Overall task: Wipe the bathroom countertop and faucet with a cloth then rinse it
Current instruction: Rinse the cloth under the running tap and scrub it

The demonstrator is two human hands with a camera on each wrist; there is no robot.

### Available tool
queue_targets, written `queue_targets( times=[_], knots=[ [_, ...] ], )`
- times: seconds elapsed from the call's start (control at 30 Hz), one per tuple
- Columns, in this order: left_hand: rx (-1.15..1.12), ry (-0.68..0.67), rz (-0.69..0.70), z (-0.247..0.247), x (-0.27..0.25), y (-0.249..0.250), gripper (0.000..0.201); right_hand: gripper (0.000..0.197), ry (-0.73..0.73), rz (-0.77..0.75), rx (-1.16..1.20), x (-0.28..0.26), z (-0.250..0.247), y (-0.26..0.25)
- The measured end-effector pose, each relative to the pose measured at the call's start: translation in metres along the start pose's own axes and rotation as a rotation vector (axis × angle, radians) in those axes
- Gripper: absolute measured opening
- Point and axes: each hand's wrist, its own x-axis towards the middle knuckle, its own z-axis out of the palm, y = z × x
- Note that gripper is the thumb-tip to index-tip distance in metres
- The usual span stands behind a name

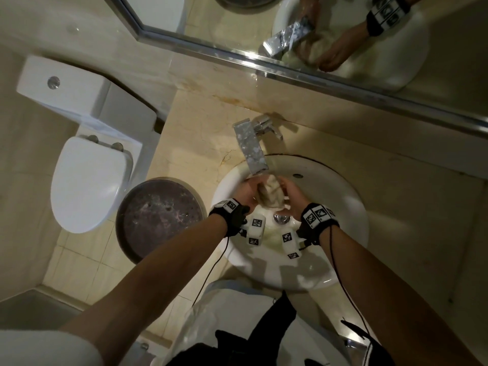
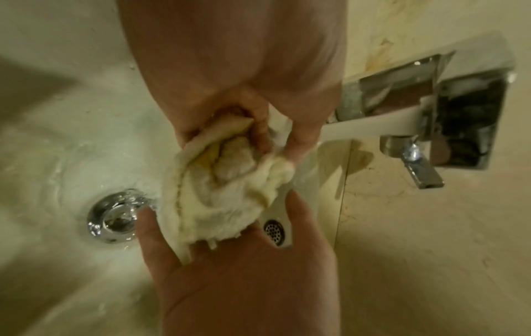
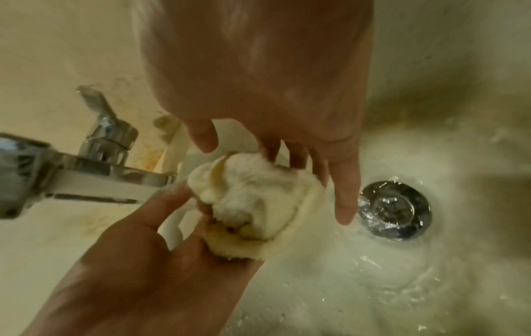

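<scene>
We are holding the cloth [image 1: 270, 192] between both hands, over the sink [image 1: 343, 207] and just under the faucet [image 1: 250, 147] spout. It is bunched into a wet ball, above the drain [image 2: 113, 217].

Our left hand [image 2: 238, 268] is lying under the cloth with the fingers [image 2: 149, 229] stretched out and spread; the cloth is resting on them, and they are not closing around it. Our right hand [image 3: 161, 261] is pinching the upper folds of the cloth between the thumb and the fingertips, as the left wrist view is showing. The sink is looking wet around the drain, so we are judging that the water is running, though the stream itself is too blurred to tell.

We are thinking this is the rinsing step, so the wiping of the countertop [image 1: 200, 120] seems to be finished.

What is going to be risky from here:
- The cloth is heavy with water and only one hand is really gripping it. If the pinch is loosening, it is falling onto the drain and blocking it.
- If we are squeezing too hard near the spout, water is splashing back on the countertop we wiped.
- The wrist cameras [image 1: 256, 229] are hanging close to the water, and splashes could be wetting them.
</scene>
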Motion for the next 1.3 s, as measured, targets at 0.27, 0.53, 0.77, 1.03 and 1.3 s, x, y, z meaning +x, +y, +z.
queue_targets(
  times=[0.27, 0.53, 0.77, 1.03, 1.3],
  knots=[
    [-0.042, 0.034, 0.075, -0.003, -0.006, -0.008, 0.030, 0.044, 0.098, -0.085, 0.133, 0.024, 0.017, 0.007],
    [-0.050, -0.045, -0.026, 0.005, -0.008, -0.004, 0.039, 0.030, -0.003, -0.222, 0.279, 0.015, 0.018, 0.014],
    [0.077, -0.051, -0.057, 0.001, -0.005, -0.014, 0.047, 0.047, 0.040, -0.245, -0.014, 0.015, 0.026, -0.006],
    [0.405, 0.109, 0.148, -0.017, -0.004, -0.017, 0.023, 0.039, 0.058, -0.200, -0.435, 0.011, 0.035, -0.005],
    [0.484, 0.169, 0.294, -0.014, -0.002, -0.019, 0.034, 0.036, 0.178, -0.413, -0.694, 0.031, 0.026, 0.000]
  ],
)
